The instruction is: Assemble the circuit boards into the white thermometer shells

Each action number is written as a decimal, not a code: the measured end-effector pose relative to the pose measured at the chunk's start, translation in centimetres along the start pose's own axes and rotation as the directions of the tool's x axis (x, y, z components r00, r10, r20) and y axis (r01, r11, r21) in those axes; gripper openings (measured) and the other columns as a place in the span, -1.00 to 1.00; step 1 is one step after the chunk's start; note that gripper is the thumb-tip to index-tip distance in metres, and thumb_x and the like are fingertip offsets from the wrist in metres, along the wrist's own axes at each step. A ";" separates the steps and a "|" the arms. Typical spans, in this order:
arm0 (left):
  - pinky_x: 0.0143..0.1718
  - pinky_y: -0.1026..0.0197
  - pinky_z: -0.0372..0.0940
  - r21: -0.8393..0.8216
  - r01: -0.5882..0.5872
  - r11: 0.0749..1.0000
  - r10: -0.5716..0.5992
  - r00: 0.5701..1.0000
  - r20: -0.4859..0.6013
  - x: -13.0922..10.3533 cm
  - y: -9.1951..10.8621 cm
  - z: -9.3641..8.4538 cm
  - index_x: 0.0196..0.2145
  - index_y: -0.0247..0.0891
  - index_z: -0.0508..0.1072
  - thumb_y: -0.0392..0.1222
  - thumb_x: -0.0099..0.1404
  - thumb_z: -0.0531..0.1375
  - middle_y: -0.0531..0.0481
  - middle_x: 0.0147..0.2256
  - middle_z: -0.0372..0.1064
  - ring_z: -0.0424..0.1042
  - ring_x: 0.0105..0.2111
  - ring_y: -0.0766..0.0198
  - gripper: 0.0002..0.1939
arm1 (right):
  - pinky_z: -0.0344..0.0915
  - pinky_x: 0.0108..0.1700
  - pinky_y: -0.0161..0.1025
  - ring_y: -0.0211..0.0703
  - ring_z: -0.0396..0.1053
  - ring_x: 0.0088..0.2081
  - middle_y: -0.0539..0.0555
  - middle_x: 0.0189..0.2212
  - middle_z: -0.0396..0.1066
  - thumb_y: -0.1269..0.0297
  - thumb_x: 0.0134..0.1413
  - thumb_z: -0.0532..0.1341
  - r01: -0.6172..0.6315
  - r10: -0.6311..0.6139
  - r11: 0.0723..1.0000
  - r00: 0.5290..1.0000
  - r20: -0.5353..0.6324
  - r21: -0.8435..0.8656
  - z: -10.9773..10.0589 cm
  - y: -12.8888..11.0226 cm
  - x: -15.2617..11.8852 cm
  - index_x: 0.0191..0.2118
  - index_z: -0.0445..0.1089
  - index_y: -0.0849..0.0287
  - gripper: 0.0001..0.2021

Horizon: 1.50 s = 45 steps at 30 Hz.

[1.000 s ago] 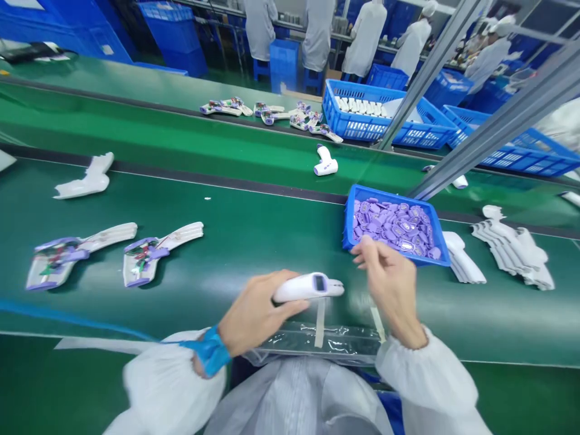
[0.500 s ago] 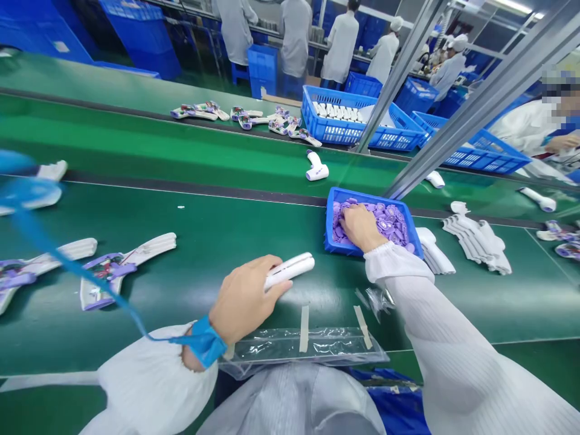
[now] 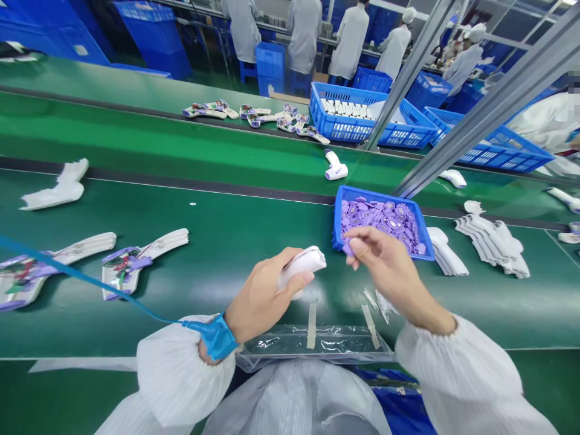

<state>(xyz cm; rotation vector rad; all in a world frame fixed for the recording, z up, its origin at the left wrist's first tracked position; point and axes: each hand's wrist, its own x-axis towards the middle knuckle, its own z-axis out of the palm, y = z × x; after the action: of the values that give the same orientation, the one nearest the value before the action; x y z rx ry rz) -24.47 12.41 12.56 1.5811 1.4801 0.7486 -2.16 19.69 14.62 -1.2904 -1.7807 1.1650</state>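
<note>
My left hand (image 3: pixel 267 293), with a blue strap at the wrist, is wrapped round a white plastic housing (image 3: pixel 304 266), its end pointing up and right. Between thumb and fingers, my right hand (image 3: pixel 385 266) pinches a small purple piece (image 3: pixel 348 246). That hand is just in front of a blue tray (image 3: pixel 338 220) full of similar purple pieces (image 3: pixel 392 222). Right of the tray lie white shells (image 3: pixel 446 251). At the left are two open housings (image 3: pixel 124 269) with wires and purple parts inside.
More white shells (image 3: pixel 493 241) lie at the right. Clear plastic bags (image 3: pixel 326 344) are taped at the near edge. Blue crates (image 3: pixel 353 130) and metal posts stand beyond the belt; people in white coats (image 3: pixel 348 39) are behind.
My right hand has come out of the blue tray toward me, now with a purple piece. My left hand has moved slightly right and tilted the white housing, its end now turned toward me.
</note>
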 end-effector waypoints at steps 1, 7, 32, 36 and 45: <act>-0.24 0.25 0.22 0.013 -0.034 0.999 0.034 0.999 0.014 0.1 0.2 0.1 0.04 -0.09 0.38 0.07 0.40 0.09 0.09 -0.18 0.45 0.40 -0.26 0.25 -0.66 | 0.39 -0.34 -0.24 -0.23 0.40 -0.42 0.03 -0.40 0.45 0.14 0.26 0.16 -0.022 0.019 0.996 0.999 0.045 0.085 0.7 -0.6 -1.2 -0.05 0.41 0.18 -0.74; -0.17 0.26 0.24 -0.044 -0.078 0.996 0.082 0.993 0.089 0.4 0.2 0.9 0.09 -0.06 0.36 0.08 0.41 0.10 0.11 -0.11 0.45 0.41 -0.21 0.27 -0.63 | 0.41 -0.05 -0.18 -0.15 0.41 -0.04 0.07 -0.03 0.43 0.28 0.29 0.15 0.169 -0.169 0.986 0.986 -0.006 0.004 3.5 -1.4 -3.8 0.01 0.47 0.01 -0.76; -0.05 0.20 0.19 0.082 -0.151 0.985 0.134 0.974 0.183 0.2 0.5 1.0 0.21 -0.05 0.26 0.03 0.47 0.02 0.07 0.02 0.42 0.40 -0.07 0.21 -0.59 | 0.35 -0.21 -0.21 -0.14 0.44 -0.19 -0.01 -0.12 0.53 0.10 0.30 0.15 0.041 -0.042 0.989 0.999 -0.004 -0.142 3.2 -0.3 -4.9 0.16 0.39 -0.09 -0.65; -0.15 0.13 0.16 0.277 -0.250 0.928 0.224 0.967 0.122 0.3 -0.1 1.8 0.01 -0.16 0.42 0.05 0.46 0.02 -0.01 -0.18 0.48 0.39 -0.22 0.18 -0.66 | 0.29 -0.11 -0.25 -0.19 0.42 -0.19 -0.02 -0.12 0.51 0.17 0.36 0.09 0.122 -0.121 0.972 0.993 0.017 -0.201 4.6 0.2 -5.3 0.03 0.43 0.03 -0.74; -0.30 0.19 0.12 0.433 -0.133 0.891 0.302 0.888 -0.348 -0.5 -2.1 3.7 -0.37 -0.25 0.41 -0.09 0.48 -0.01 -0.02 -0.38 0.42 0.31 -0.35 0.25 -0.67 | 0.29 -0.21 -0.29 -0.22 0.40 -0.27 -0.03 -0.21 0.47 0.12 0.34 0.10 -0.040 0.041 0.993 0.999 0.002 -0.107 5.6 2.3 -6.8 -0.05 0.39 0.03 -0.79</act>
<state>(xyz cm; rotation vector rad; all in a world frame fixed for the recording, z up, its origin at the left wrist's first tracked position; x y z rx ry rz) -22.42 11.19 9.04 2.0200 1.8630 1.0034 -4.03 11.95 10.24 -1.3929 -1.8503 1.1081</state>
